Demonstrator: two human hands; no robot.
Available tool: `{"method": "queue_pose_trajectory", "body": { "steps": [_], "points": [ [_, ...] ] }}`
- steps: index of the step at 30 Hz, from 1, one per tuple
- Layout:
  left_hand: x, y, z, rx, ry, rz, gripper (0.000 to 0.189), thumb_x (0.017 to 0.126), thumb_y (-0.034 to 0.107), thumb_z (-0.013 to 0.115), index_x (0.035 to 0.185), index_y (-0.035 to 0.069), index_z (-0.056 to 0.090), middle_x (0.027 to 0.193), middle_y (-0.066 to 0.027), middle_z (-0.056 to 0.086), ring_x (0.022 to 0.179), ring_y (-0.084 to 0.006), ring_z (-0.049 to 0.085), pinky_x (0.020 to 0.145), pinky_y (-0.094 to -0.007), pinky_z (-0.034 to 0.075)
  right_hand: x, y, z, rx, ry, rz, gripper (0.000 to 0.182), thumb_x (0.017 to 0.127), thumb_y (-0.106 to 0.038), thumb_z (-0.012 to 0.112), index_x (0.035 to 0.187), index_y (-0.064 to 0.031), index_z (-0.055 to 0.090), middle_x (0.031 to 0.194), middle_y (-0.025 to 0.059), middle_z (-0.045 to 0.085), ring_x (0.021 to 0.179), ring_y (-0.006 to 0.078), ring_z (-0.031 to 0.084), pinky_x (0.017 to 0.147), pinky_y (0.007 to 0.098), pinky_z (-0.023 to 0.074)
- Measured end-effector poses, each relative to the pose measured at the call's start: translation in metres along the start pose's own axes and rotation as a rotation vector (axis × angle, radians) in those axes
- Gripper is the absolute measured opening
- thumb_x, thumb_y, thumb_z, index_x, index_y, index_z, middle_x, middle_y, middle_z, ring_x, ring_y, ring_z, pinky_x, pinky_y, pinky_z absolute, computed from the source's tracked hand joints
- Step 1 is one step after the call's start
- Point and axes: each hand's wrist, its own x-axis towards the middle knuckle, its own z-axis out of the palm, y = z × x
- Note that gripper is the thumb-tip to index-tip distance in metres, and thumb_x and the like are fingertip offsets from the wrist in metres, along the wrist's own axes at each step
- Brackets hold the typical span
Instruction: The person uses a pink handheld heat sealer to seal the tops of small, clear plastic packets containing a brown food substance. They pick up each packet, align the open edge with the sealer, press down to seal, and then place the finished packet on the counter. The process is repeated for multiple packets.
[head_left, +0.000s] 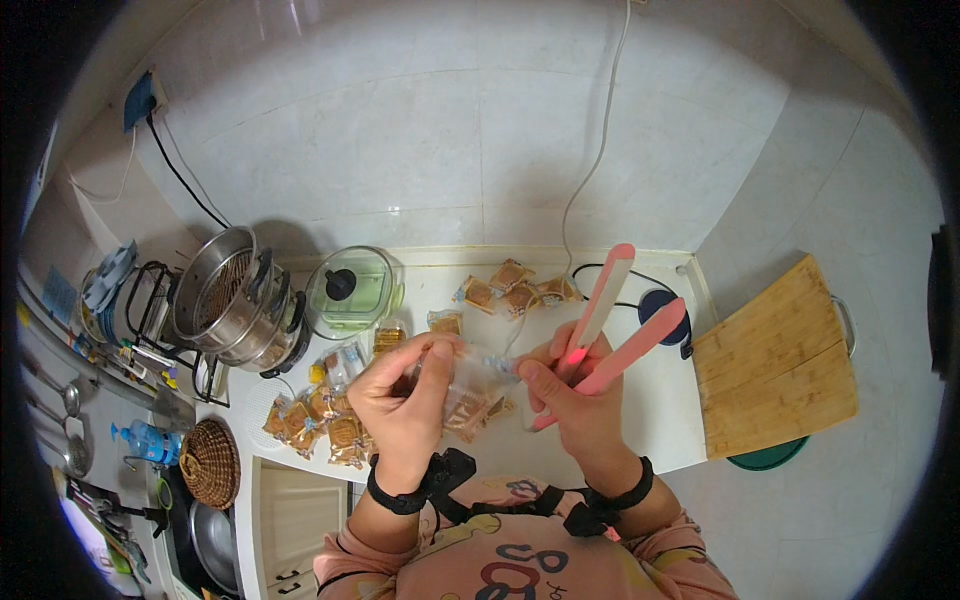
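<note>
My left hand (409, 401) pinches the upper left of a clear plastic packet (469, 390) with a brown item inside, over the white countertop (649, 412). My right hand (577, 390) grips a pink and white handheld bag sealer (600, 307), its two long arms spread apart and a small red light lit on one. The fingertips of that hand are close to the packet's right side; whether they pinch it I cannot tell. Wrapped pastries (304, 420) lie in a pile left of my left hand. Several more wrapped pastries (517, 292) rest near the wall.
A lidded green container (352, 292) and a stacked steel steamer (225, 292) stand at the left. A woven basket lid (210, 465) lies nearer, beside a frying pan (216, 544). At the right is a wooden cutting board (776, 367); a white cable (606, 135) hangs down the wall.
</note>
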Motion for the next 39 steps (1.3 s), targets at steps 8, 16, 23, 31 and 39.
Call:
{"method": "queue_pose_trajectory", "body": {
  "steps": [8, 16, 23, 31, 39],
  "points": [
    [0.007, 0.008, 0.002, 0.034, -0.036, 0.071, 0.009, 0.079, -0.002, 0.059, 0.085, -0.004, 0.066, 0.073, -0.0013, 0.063, 0.058, -0.0019, 0.047, 0.051, -0.015, 0.035, 0.005, -0.017, -0.015, -0.097, -0.153, -0.045, 0.021, 0.083, -0.016, 0.06, 0.091, -0.0056, 0.043, 0.073, 0.0094, 0.059, 0.049, 0.0076, 0.044, 0.043, 0.0189, 0.0339],
    [0.003, 0.019, 0.0, 0.056, -0.092, 0.092, 0.01, 0.078, -0.005, 0.058, 0.084, -0.004, 0.065, 0.074, -0.0047, 0.064, 0.059, -0.0038, 0.049, 0.052, -0.0161, 0.036, -0.001, -0.036, -0.066, -0.613, -0.354, -0.07, 0.043, 0.084, -0.045, 0.052, 0.08, -0.002, 0.053, 0.058, 0.0019, 0.044, 0.048, 0.0093, 0.037, 0.043, 0.023, 0.027],
    [-0.001, 0.022, 0.006, 0.086, -0.134, 0.203, 0.01, 0.075, -0.007, 0.058, 0.082, -0.005, 0.065, 0.075, -0.0077, 0.065, 0.062, -0.006, 0.052, 0.055, -0.0175, 0.039, -0.005, -0.046, -0.056, -0.703, -0.446, -0.021, 0.037, 0.086, -0.038, 0.052, 0.081, -0.0012, 0.054, 0.053, 0.0031, 0.045, 0.046, 0.0102, 0.039, 0.043, 0.0247, 0.029],
    [-0.002, 0.021, 0.006, 0.126, -0.138, 0.225, 0.009, 0.073, -0.009, 0.058, 0.08, -0.006, 0.064, 0.076, -0.0098, 0.066, 0.064, -0.0099, 0.058, 0.057, -0.0188, 0.043, 0.002, -0.057, -0.045, -0.813, -0.519, -0.004, 0.035, 0.085, -0.038, 0.054, 0.081, -0.0035, 0.055, 0.057, 0.0117, 0.055, 0.05, 0.0271, 0.055, 0.045, 0.0339, 0.0373],
    [-0.002, 0.022, 0.007, 0.136, -0.122, 0.233, 0.009, 0.077, -0.007, 0.055, 0.079, -0.007, 0.063, 0.077, -0.0113, 0.065, 0.07, -0.0134, 0.059, 0.065, -0.0226, 0.045, 0.006, -0.048, -0.042, -0.838, -0.494, -0.119, 0.041, 0.086, -0.043, 0.051, 0.078, -0.0032, 0.053, 0.054, 0.0083, 0.047, 0.045, 0.0224, 0.045, 0.043, 0.0291, 0.0339]
  ]
}}
